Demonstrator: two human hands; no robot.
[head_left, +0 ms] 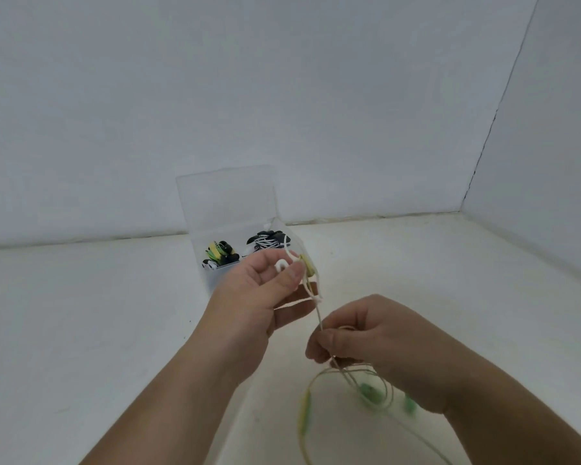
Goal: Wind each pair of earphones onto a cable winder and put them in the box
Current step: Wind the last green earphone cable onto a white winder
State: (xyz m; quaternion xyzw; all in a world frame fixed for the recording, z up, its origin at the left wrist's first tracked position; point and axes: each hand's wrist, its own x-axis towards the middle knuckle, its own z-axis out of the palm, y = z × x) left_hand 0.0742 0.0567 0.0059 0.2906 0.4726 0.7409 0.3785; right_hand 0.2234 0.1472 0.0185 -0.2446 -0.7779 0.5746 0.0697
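Now earphone cable (318, 317) stretches between both hands (259, 290).

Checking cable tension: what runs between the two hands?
Head view: a straight stretch of pale earphone cable runs from the left hand to the right hand.

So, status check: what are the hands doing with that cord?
Left hand pinches white winder; right hand pinches pale cable, stretched between them. Green earbuds dangle below, unwound. Open box behind, wound pairs inside; nothing blocking.

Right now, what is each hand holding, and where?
Left hand pinches the cable winder near its middle; right hand pinches the earphone cable partway along.
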